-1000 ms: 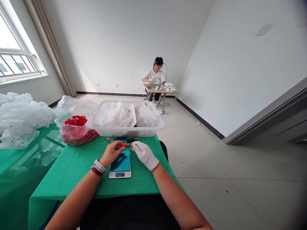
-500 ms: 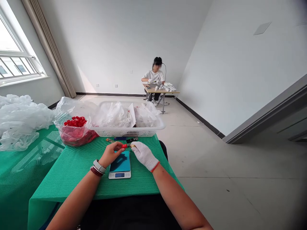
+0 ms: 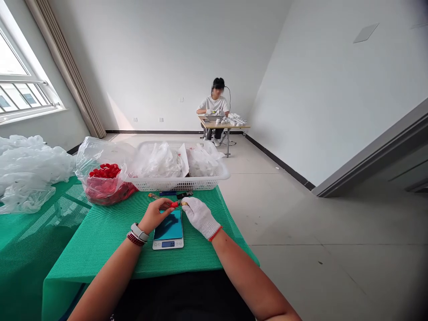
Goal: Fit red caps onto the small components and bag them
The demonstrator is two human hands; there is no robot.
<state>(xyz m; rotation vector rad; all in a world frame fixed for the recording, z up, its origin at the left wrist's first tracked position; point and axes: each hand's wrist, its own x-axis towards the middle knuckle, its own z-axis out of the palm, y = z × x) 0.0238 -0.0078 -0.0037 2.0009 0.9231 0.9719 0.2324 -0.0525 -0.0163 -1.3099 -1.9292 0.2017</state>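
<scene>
Above the back of a small digital scale (image 3: 168, 244), my bare left hand (image 3: 156, 216) pinches a small red plastic piece (image 3: 174, 204). My right hand (image 3: 200, 217) wears a white knitted glove and is closed on a small brass-coloured piece (image 3: 184, 203), which meets the right end of the red one. Its exact kind is too small to make out. The scale has a blue-green plate and its display appears to read 0.0. Just beyond my fingers lie a black object (image 3: 184, 195), a blue strip (image 3: 167, 193) and an orange-tipped item (image 3: 153, 196).
A clear bag of red pieces (image 3: 105, 171) stands at the back left, beside a white perforated basket (image 3: 177, 183) holding plastic bags. More clear plastic (image 3: 30, 169) is heaped at far left. Green mesh (image 3: 100, 254) covers the table. A co-worker (image 3: 216, 104) sits at another table.
My hands keep the same grip, with the red and brass-coloured pieces still together. The view has shifted slightly. The co-worker's hands have moved a little.
</scene>
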